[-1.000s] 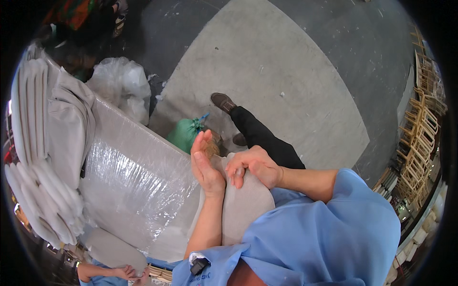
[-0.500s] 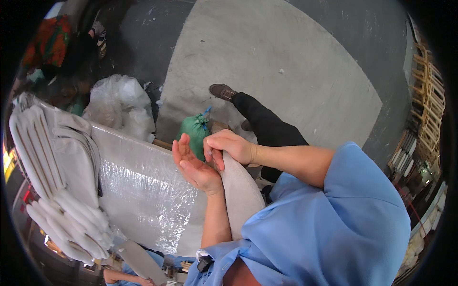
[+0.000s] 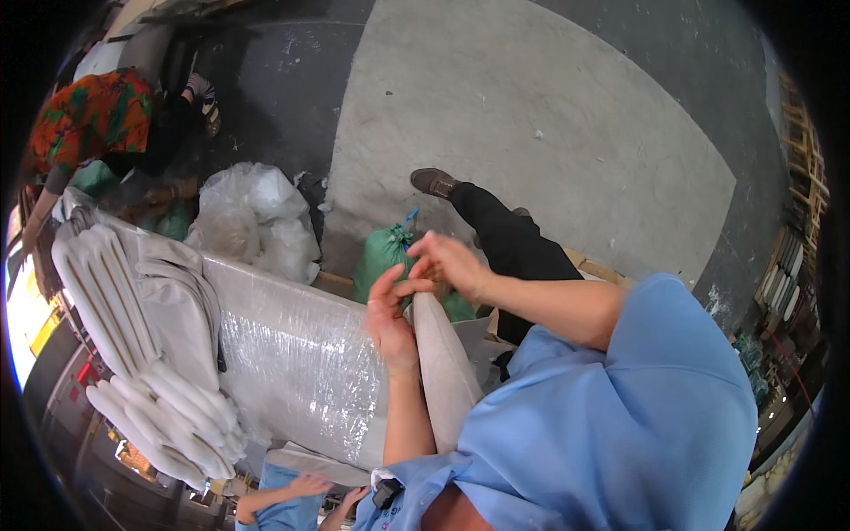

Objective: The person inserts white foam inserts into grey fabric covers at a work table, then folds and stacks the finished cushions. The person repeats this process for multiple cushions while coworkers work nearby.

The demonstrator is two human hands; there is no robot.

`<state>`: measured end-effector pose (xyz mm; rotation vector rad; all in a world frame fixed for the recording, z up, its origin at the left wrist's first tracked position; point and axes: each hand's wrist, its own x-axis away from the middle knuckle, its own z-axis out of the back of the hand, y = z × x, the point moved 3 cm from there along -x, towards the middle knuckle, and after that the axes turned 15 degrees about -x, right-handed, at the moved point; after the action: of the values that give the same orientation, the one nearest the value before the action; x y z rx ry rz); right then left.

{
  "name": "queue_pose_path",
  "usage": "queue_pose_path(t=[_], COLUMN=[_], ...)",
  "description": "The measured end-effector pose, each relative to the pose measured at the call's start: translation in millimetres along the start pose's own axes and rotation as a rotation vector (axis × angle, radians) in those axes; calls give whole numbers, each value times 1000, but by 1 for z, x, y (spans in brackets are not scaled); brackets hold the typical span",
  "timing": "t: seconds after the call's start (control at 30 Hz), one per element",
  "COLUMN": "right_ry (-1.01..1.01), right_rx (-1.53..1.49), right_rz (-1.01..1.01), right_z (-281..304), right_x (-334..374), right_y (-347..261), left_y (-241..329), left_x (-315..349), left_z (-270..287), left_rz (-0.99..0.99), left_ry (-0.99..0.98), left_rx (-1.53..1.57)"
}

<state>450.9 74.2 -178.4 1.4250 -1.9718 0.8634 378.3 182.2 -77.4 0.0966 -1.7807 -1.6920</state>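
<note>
My left hand [image 3: 390, 323] is raised over a table edge, palm turned inward, fingers apart. Just beyond it, my right hand [image 3: 456, 265] comes in from the right with loosely bent fingers, its tips close to or touching the left fingertips. I can make out nothing held in either hand. Below both hands, a pale grey fabric-covered panel [image 3: 441, 372] stands with its tip near my wrists, against my body. To its left lies a surface wrapped in clear film [image 3: 292, 354].
Stacked pale padded pieces [image 3: 106, 301] and folded grey fabric [image 3: 181, 292] lie on the left. Beyond are a green sack [image 3: 381, 257] and clear plastic bags [image 3: 257, 212]. One person in a patterned top [image 3: 97, 119] bends at far left; another's blue sleeve [image 3: 288, 500] shows below.
My right hand has lifted and its fingers have loosened. My left fingers have drawn toward it. The view has shifted, and the person in the patterned top shows more.
</note>
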Motion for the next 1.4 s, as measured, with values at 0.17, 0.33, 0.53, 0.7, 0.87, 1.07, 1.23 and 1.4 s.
queue_pose_path(t=[0.17, 0.33, 0.53, 0.7, 0.87, 1.07, 1.23, 1.4], right_ry=[41, -480, -746, -748, -677, -385, -355, -640], right_rx=[325, 432, 854, 1097, 1164, 1487, 1340, 1017], right_rz=[309, 394, 105, -235, -567, -682, -683, -424], right_z=[-1, -98, -104, -121, -154, -146, -124, -117], right_x=[18, 95, 97, 96, 81, 85, 107, 142], right_y=[-68, -77, -54, -63, -57, -46, -53, -45], left_y=[-12, -34, 6, 41, 1, -22, -26, 14], left_x=[0, 0, 86, 301, 455, 418, 391, 371], left_z=[-5, 1, 79, 179, 104, -31, -73, -18], left_rz=[241, 141, -16, 397, 661, 198, -180, -279], left_ry=[-102, -68, 219, 734, 994, 1186, 768, 977], left_rx=[-87, -118, -597, -513, -522, 1119, 1399, 1008])
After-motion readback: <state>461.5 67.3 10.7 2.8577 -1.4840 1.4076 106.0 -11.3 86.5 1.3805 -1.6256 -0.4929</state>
